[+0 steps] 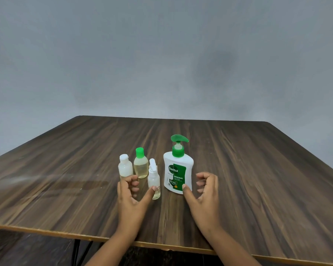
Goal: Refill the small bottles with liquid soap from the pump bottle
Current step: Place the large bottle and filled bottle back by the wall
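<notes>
Three small bottles [140, 166] and pump bottle [178, 173] stand upright, spout [181, 138] pointing right; both hands [130, 196] [204, 194] loosely curled, empty.

Dark wood-grain table [258, 169], streaky brown laminate, rounded far corners. Pale edge band [46, 230] runs along the near side. Faint whitish glare streak [37, 177] on the left part of the top. Plain grey wall [123, 54] behind, with a soft dark smudge [215, 68] right of centre. Thin black legs [76, 250] show under the near edge, over dark floor [17, 250].
</notes>
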The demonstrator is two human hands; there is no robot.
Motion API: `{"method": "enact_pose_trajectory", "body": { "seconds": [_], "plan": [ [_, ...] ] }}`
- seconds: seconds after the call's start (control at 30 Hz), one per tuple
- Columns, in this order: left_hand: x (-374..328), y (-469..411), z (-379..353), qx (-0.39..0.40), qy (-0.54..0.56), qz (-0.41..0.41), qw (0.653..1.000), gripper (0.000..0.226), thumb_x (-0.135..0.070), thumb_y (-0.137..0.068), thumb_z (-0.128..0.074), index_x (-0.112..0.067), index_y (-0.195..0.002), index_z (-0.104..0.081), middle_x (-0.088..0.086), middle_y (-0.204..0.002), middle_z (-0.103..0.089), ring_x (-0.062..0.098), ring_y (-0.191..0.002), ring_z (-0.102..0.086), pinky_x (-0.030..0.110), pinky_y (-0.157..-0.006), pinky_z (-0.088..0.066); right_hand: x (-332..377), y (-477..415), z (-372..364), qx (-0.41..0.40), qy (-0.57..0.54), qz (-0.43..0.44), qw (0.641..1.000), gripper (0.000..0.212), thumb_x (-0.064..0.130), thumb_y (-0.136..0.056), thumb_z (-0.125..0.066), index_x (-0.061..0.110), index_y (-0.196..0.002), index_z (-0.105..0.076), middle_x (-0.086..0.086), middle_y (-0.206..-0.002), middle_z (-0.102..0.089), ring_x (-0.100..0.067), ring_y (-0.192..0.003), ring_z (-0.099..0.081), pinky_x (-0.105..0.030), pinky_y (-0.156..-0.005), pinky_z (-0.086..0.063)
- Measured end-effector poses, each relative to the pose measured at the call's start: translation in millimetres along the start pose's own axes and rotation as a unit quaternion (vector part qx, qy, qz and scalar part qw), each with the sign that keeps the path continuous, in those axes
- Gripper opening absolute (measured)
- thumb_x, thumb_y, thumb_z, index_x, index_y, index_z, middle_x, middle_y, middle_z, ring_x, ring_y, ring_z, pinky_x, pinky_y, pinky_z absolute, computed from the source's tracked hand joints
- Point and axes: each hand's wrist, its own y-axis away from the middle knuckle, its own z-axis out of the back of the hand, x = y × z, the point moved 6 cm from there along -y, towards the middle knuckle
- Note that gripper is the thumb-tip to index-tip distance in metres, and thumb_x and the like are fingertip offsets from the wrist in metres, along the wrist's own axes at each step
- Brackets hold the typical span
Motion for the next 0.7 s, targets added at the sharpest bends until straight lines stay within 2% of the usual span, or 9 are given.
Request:
{"method": "enact_pose_trajectory", "body": {
  "seconds": [0.07, 0.17, 0.27, 0.33, 0.37, 0.47, 0.5, 0.6, 0.7],
  "plan": [
    [7, -1, -3, 0.014, 0.01, 0.018, 1.0, 0.057, -0.051, -0.05, -0.076, -0.035, -0.099, -0.051, -0.001, -0.099, -0.05, 0.012, -0.088, -0.049, 0.03, -0.08, -0.045, -9, -1, -5, 0.018, 0.005, -0.019, 1.0, 0.047, 0.012, -0.075, -0.077, 0.018, -0.111, -0.046, 0.004, -0.11, -0.045, -0.01, -0.098, -0.048, -0.003, -0.069, -0.04],
    [15, -2, -5, 0.021, 0.003, 0.025, 0.999, 0.055, -0.045, -0.051, -0.078, -0.034, -0.099, -0.052, 0.0, -0.099, -0.052, 0.015, -0.087, -0.051, 0.032, -0.08, -0.047, -21, -2, -10, 0.044, 0.002, -0.04, 0.998, 0.055, 0.012, -0.074, -0.077, 0.022, -0.114, -0.041, 0.006, -0.114, -0.044, -0.009, -0.103, -0.047, -0.008, -0.071, -0.041],
    [20, -2, -7, 0.022, -0.011, 0.016, 1.0, 0.055, -0.05, -0.049, -0.073, -0.037, -0.099, -0.053, -0.001, -0.098, -0.053, 0.012, -0.082, -0.051, 0.018, -0.076, -0.044, -28, -2, -15, 0.065, -0.004, -0.053, 0.997, 0.062, 0.013, -0.072, -0.078, 0.03, -0.115, -0.037, 0.01, -0.116, -0.043, -0.006, -0.106, -0.045, -0.015, -0.079, -0.04],
    [22, -2, -8, 0.029, -0.032, 0.012, 0.999, 0.054, -0.049, -0.049, -0.073, -0.043, -0.098, -0.052, -0.004, -0.097, -0.054, 0.011, -0.082, -0.052, 0.015, -0.075, -0.044, -30, 0, -19, 0.075, -0.002, -0.045, 0.996, 0.066, 0.019, -0.068, -0.079, 0.039, -0.113, -0.035, 0.016, -0.117, -0.042, -0.002, -0.107, -0.044, -0.017, -0.083, -0.039],
    [22, -2, -8, 0.034, -0.048, 0.013, 0.998, 0.055, -0.048, -0.048, -0.073, -0.046, -0.099, -0.051, -0.007, -0.097, -0.055, 0.011, -0.083, -0.052, 0.019, -0.077, -0.045, -31, 1, -20, 0.079, -0.004, -0.045, 0.996, 0.066, 0.022, -0.065, -0.078, 0.041, -0.112, -0.035, 0.019, -0.118, -0.042, -0.001, -0.108, -0.044, -0.017, -0.084, -0.038],
    [19, 3, -9, 0.055, -0.095, 0.021, 0.994, 0.059, -0.049, -0.049, -0.073, -0.047, -0.103, -0.048, -0.018, -0.1, -0.052, 0.007, -0.087, -0.053, 0.046, -0.084, -0.047, -30, 5, -21, 0.088, -0.004, -0.056, 0.995, 0.071, 0.019, -0.062, -0.079, 0.042, -0.113, -0.036, 0.019, -0.119, -0.043, 0.0, -0.108, -0.045, -0.012, -0.083, -0.038],
    [16, 5, -9, 0.062, -0.11, 0.022, 0.992, 0.061, -0.05, -0.05, -0.072, -0.047, -0.105, -0.047, -0.021, -0.102, -0.05, 0.004, -0.088, -0.053, 0.051, -0.084, -0.047, -29, 6, -21, 0.084, -0.002, -0.062, 0.995, 0.071, 0.021, -0.061, -0.078, 0.042, -0.114, -0.037, 0.018, -0.119, -0.044, 0.0, -0.107, -0.046, -0.01, -0.083, -0.038],
    [6, 8, -11, 0.088, -0.159, 0.017, 0.983, 0.07, -0.051, -0.051, -0.073, -0.045, -0.115, -0.044, -0.025, -0.112, -0.042, 0.001, -0.094, -0.051, 0.049, -0.082, -0.049, -23, 6, -20, 0.079, -0.005, -0.078, 0.994, 0.073, 0.027, -0.058, -0.073, 0.048, -0.116, -0.036, 0.018, -0.117, -0.047, 0.001, -0.105, -0.05, -0.007, -0.084, -0.039],
    [2, 9, -11, 0.12, -0.161, 0.035, 0.979, 0.081, -0.049, -0.053, -0.078, -0.035, -0.125, -0.044, -0.011, -0.122, -0.038, 0.006, -0.106, -0.048, 0.043, -0.086, -0.049, -18, 3, -17, 0.08, -0.009, -0.113, 0.99, 0.07, 0.039, -0.057, -0.071, 0.05, -0.116, -0.035, 0.011, -0.115, -0.05, -0.001, -0.105, -0.051, -0.004, -0.086, -0.037]
  ]
}}
